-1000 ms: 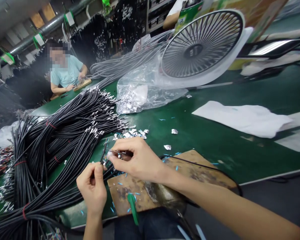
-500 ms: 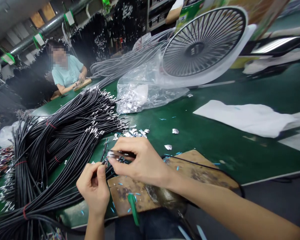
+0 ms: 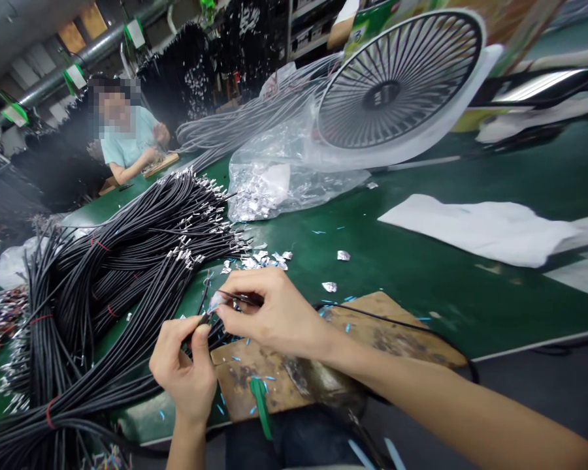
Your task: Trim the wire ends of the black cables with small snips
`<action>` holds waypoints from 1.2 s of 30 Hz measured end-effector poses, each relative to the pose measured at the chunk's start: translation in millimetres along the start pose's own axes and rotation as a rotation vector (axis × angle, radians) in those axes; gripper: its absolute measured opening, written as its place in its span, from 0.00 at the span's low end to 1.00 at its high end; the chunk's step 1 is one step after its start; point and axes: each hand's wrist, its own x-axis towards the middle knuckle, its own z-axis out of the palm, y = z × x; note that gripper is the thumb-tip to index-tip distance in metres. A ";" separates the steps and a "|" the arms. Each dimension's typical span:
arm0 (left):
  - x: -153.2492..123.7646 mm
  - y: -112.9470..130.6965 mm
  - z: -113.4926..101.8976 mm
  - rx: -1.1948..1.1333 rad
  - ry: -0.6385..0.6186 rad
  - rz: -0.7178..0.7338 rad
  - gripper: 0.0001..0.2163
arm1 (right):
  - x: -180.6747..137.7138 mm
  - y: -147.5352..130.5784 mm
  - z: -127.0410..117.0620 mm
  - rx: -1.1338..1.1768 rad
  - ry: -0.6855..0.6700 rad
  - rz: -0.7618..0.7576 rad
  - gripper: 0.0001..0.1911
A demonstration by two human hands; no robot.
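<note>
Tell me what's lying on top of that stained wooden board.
Small blue bits are scattered on the wooden board, and a green strip overlaps its near edge. A black cable crosses its far part. Whatever lies behind the right hand and forearm is hidden.

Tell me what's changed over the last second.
The left hand, pinching a cable, has shifted slightly right. Farther back, a co-worker's hand has risen above the small wooden board. Nothing was visibly let go. The right hand still holds the dark tool; the cable bundles stayed put.
</note>
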 end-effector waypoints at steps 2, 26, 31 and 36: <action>-2.8 -0.2 1.9 -0.105 0.038 -0.047 0.05 | 1.8 2.4 -0.2 0.124 -0.095 0.154 0.10; -10.6 -1.8 5.7 -0.204 0.145 -0.146 0.04 | -5.7 12.6 -1.4 -0.187 0.054 -0.486 0.03; -11.6 -3.4 6.3 -0.200 0.124 -0.147 0.04 | -6.1 11.9 -1.1 -0.142 0.058 -0.471 0.04; -12.2 -5.9 5.7 -0.230 0.099 -0.145 0.06 | -2.4 6.0 -1.2 0.112 -0.054 -0.081 0.08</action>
